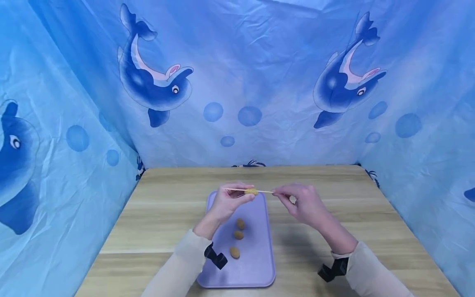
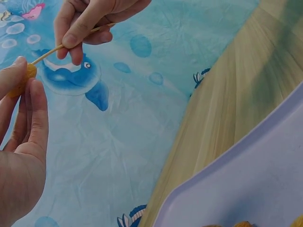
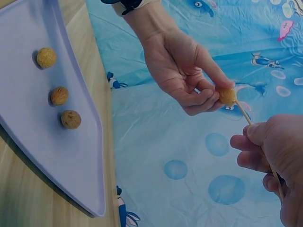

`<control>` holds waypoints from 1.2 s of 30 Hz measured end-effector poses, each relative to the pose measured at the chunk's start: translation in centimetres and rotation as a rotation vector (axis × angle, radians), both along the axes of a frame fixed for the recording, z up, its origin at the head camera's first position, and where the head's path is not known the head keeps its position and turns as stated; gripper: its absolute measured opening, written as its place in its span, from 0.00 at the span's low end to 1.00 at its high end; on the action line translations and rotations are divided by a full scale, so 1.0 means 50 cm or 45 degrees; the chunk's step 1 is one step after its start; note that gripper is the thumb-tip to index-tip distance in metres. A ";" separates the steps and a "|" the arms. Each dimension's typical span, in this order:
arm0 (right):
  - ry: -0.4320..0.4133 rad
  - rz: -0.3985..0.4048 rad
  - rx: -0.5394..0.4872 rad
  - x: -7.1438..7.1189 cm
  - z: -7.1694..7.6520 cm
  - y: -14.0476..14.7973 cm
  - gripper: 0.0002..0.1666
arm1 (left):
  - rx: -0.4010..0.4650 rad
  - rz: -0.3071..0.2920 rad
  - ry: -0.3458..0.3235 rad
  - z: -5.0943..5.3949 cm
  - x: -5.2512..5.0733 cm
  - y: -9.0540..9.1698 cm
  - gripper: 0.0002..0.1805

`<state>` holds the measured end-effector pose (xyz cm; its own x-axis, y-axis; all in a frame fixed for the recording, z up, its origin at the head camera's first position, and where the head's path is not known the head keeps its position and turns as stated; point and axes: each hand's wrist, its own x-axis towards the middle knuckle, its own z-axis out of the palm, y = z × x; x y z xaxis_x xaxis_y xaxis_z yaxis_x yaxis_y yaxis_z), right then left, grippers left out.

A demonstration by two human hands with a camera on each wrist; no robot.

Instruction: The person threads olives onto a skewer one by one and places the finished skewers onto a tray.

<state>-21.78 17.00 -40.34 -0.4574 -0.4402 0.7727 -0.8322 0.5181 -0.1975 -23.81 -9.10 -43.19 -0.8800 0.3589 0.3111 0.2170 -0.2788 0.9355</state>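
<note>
My left hand (image 1: 227,202) pinches a small golden-brown ball (image 1: 251,191) between thumb and fingers, above the far end of the tray. A thin wooden skewer (image 1: 265,192) runs into this ball. In the head view the stick shows on both sides of it. My right hand (image 1: 302,204) grips the skewer to the right of the ball, with thumb and fingertips pinching it. The right wrist view shows the rest of the skewer (image 3: 273,175) lying along under the right fingers. Three more brown balls lie apart in a row on the tray, the nearest ball (image 1: 234,252) lowest.
The lavender tray (image 1: 256,276) with a raised rim lies lengthwise on a wooden table (image 1: 156,231). Blue dolphin-print sheeting (image 1: 237,82) hangs at the back and both sides. A black wrist camera (image 1: 217,255) sits on the left wrist, another camera (image 1: 334,269) on the right.
</note>
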 end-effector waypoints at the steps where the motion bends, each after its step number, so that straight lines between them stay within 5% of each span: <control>1: 0.016 0.004 -0.001 0.000 0.000 -0.001 0.13 | 0.008 0.005 -0.011 0.000 0.002 0.000 0.19; 11: -0.003 -0.021 0.029 0.004 0.004 -0.006 0.12 | 0.057 -0.016 0.012 0.004 0.001 0.000 0.16; 23: -0.292 0.069 0.266 -0.004 0.051 0.003 0.10 | 0.071 0.027 -0.002 0.011 -0.003 -0.026 0.14; 29: -0.296 0.090 0.316 -0.023 0.062 0.024 0.07 | 0.080 0.053 0.026 0.017 -0.002 -0.033 0.15; 36: -0.214 0.067 0.372 -0.019 0.037 0.028 0.10 | 0.026 0.035 0.010 0.017 0.003 -0.028 0.15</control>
<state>-22.74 18.42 -38.49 -0.5380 -0.6584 0.5263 -0.8280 0.5299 -0.1835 -23.66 -10.47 -42.33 -0.8871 0.3280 0.3248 0.2319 -0.2919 0.9279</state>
